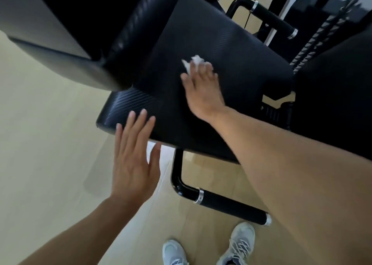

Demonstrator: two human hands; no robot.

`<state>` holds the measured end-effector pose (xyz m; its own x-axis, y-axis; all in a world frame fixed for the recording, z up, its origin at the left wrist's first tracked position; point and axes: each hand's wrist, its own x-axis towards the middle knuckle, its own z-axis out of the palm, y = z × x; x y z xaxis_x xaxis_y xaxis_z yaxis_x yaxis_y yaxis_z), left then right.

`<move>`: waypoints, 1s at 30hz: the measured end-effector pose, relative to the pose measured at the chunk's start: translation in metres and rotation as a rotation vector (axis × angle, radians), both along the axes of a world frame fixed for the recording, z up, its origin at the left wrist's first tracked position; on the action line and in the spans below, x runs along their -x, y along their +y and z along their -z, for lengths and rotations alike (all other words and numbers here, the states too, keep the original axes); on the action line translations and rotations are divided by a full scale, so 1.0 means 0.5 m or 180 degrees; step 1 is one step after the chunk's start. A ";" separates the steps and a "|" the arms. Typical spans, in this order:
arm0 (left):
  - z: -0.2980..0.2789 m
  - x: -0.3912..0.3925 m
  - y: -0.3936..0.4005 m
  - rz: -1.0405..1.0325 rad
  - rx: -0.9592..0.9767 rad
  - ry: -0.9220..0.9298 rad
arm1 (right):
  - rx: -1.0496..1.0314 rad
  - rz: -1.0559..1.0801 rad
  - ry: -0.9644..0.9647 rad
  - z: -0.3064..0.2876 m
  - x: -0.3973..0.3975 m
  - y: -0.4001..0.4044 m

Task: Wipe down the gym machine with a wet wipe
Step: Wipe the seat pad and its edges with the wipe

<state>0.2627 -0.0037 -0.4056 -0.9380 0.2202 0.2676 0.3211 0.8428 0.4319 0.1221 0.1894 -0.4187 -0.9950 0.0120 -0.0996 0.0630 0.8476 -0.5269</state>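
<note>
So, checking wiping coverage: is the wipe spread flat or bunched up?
Bunched up: the wet wipe shows as a crumpled white wad under the right hand's fingertips on the seat pad.

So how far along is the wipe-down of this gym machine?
Mid-job. The right hand presses a crumpled white wet wipe onto the black textured padded seat; the left hand hovers open at its near edge. No clear wet trace shows what's done. The black padded handles probably remain.

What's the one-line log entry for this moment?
step: wiping seat pad | right hand: pressing wet wipe on pad | left hand: open, empty
</note>
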 end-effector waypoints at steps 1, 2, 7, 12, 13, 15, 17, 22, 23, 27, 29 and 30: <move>-0.001 -0.003 -0.008 -0.0144 -0.0114 -0.0003 | -0.0127 -0.0217 0.0309 -0.002 -0.014 -0.045; -0.003 -0.010 -0.017 -0.0270 -0.0217 -0.0036 | -0.0215 -0.0618 0.0610 -0.006 -0.047 -0.085; -0.008 -0.034 -0.055 -0.0299 -0.0338 -0.0182 | -0.0741 -0.1979 0.0984 0.003 -0.224 -0.112; -0.004 -0.023 -0.059 -0.0375 -0.0307 -0.0167 | -0.1028 -0.2335 0.0934 -0.006 -0.169 -0.093; -0.002 -0.024 -0.054 -0.0455 -0.0332 -0.0188 | -0.0930 -0.2205 0.0878 -0.012 -0.149 -0.109; 0.001 -0.030 -0.044 -0.0544 -0.0337 -0.0238 | -0.0664 -0.1916 0.0819 -0.022 -0.098 -0.142; -0.001 -0.032 -0.036 -0.0526 -0.0274 -0.0285 | -0.0388 -0.1623 0.0695 -0.038 -0.037 -0.157; -0.012 -0.027 -0.029 -0.0405 0.0140 -0.0455 | -0.0556 -0.0962 0.0022 -0.048 0.110 -0.100; -0.013 -0.028 -0.028 -0.0439 0.0174 -0.0493 | -0.0528 -0.0759 -0.0125 -0.057 0.134 -0.083; -0.022 -0.029 -0.018 -0.0619 0.0103 -0.0663 | -0.0344 -0.0287 -0.0482 -0.074 0.187 -0.064; -0.025 -0.029 -0.014 -0.0652 -0.0020 -0.0602 | -0.0355 -0.0709 -0.0083 -0.070 0.148 -0.092; -0.026 -0.031 -0.013 -0.0656 -0.0161 -0.0552 | -0.0263 -0.0993 0.0176 -0.065 0.109 -0.108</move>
